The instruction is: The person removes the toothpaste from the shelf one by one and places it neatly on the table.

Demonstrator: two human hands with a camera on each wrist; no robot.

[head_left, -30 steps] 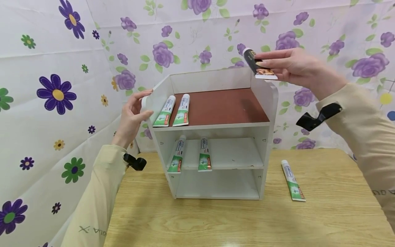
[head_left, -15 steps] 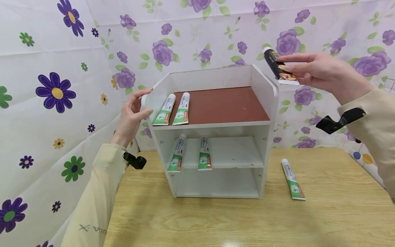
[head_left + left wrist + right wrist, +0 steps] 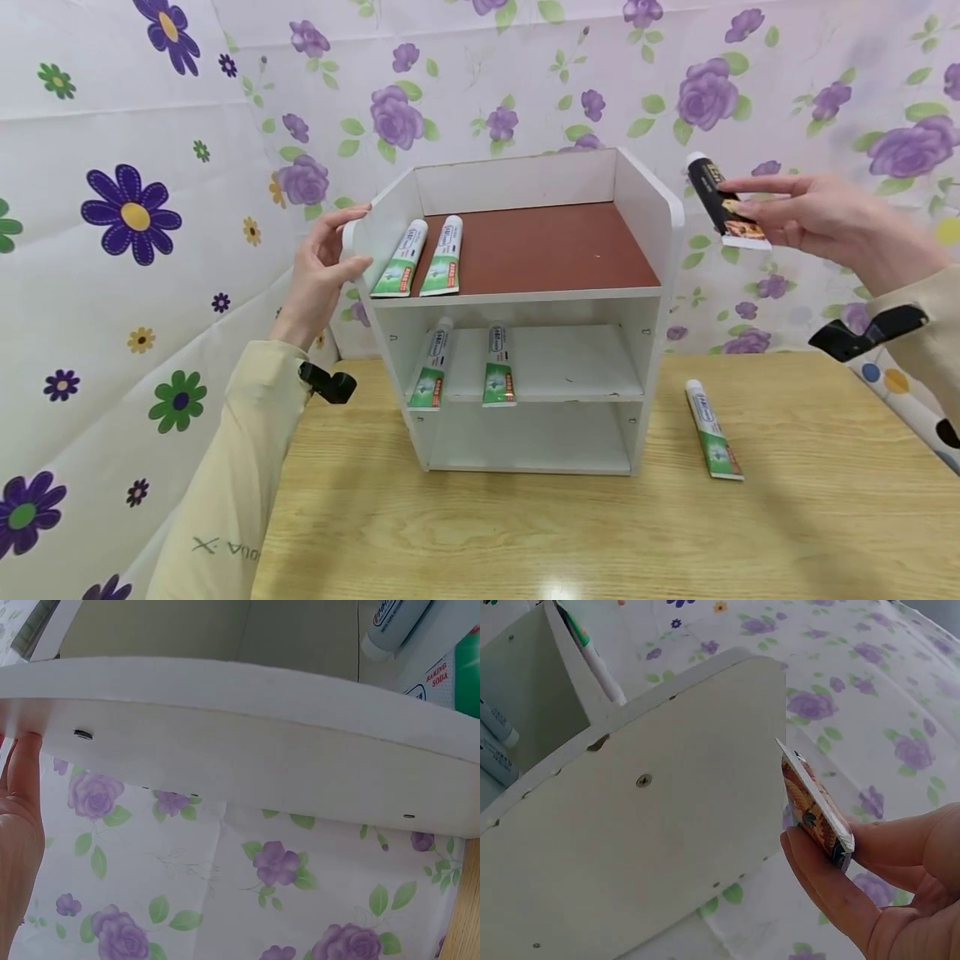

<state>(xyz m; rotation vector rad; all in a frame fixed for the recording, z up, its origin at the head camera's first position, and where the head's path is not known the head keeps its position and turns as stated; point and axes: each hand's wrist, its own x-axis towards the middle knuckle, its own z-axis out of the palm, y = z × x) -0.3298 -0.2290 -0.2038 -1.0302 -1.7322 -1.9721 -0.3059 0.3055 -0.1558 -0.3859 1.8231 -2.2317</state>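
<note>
My right hand (image 3: 843, 217) pinches a black tube (image 3: 720, 200) with a white cap and a food-like picture by its flat end. It is held in the air to the right of a white shelf unit (image 3: 667, 250). In the right wrist view the tube's crimped end (image 3: 821, 802) shows between thumb and fingers. My left hand (image 3: 318, 267) grips the unit's left side panel at its upper front edge. Two green-and-white toothpaste tubes, a left one (image 3: 402, 260) and a right one (image 3: 444, 257), lie on the brown top. Two more, one left (image 3: 431, 367) and one right (image 3: 498, 367), lie on the middle shelf.
Another green-and-white toothpaste tube (image 3: 712, 433) lies on the wooden table (image 3: 525, 542), right of the unit. The unit's bottom compartment (image 3: 528, 437) is below the middle shelf. A flower-patterned cloth (image 3: 510, 75) hangs behind and at the left.
My right hand has moved right with the black tube, from over the unit's right side panel to beside it, and lower. My left hand keeps its place on the panel.
</note>
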